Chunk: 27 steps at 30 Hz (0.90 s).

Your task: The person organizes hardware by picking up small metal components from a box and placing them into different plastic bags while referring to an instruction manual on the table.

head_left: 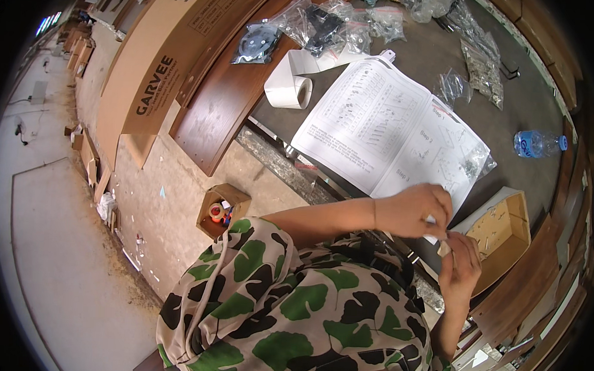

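Observation:
My left hand (414, 210) and my right hand (461, 262) meet at the table's near edge, fingertips almost touching. Both are closed in a pinch. Between them shows a small pale piece (444, 247), too small to name; a bit of white also shows under the left fingers. Just beyond the left hand lies an open instruction booklet (391, 123) with line drawings. A small clear bag (476, 162) rests on its right page. Beside the right hand stands an open cardboard box (505, 232) with small bits inside.
Bags of hardware (342, 27) and a bag with a black disc (256, 43) lie at the back, near a roll of white labels (294, 90). A water bottle (539, 144) lies right. Brown boards (214, 111) and a tall carton (150, 69) stand left; a small box (223, 210) sits below.

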### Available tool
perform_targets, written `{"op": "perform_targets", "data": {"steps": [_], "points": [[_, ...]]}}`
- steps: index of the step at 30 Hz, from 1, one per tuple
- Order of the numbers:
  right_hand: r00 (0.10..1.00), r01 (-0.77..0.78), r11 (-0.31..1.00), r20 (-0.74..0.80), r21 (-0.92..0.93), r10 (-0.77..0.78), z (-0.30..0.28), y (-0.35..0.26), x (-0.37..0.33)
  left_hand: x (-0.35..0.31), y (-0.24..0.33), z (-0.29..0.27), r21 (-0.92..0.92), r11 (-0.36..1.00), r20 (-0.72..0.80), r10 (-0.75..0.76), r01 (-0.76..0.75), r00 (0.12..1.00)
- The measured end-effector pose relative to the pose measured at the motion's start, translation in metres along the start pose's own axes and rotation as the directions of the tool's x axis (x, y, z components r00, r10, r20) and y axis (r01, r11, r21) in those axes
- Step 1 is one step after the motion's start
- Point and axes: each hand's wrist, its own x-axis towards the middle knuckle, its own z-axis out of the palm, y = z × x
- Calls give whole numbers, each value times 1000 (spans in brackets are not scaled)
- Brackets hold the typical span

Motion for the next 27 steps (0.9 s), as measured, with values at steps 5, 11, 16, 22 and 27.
{"op": "perform_targets", "data": {"steps": [5,11,16,22,27], "points": [[999,-34,999,30,-18,35,5,3,-1,2,5,5,-43,999,-26,31,-32,999],[999,-18,1000,49,-7,18,5,2,0,-1,-1,-5,-28,996,66,-88,90,994],[994,-109,992,33,69,107,12,3,1,0,-5,-1,-54,995,-17,-80,79,997],[996,-85,990,28,114,82,14,4,-4,0,1,-15,-387,883,215,-194,266,957],[967,-253,950,45,181,249,16,6,-12,-2,-3,-8,-219,963,117,-135,158,984]]}}
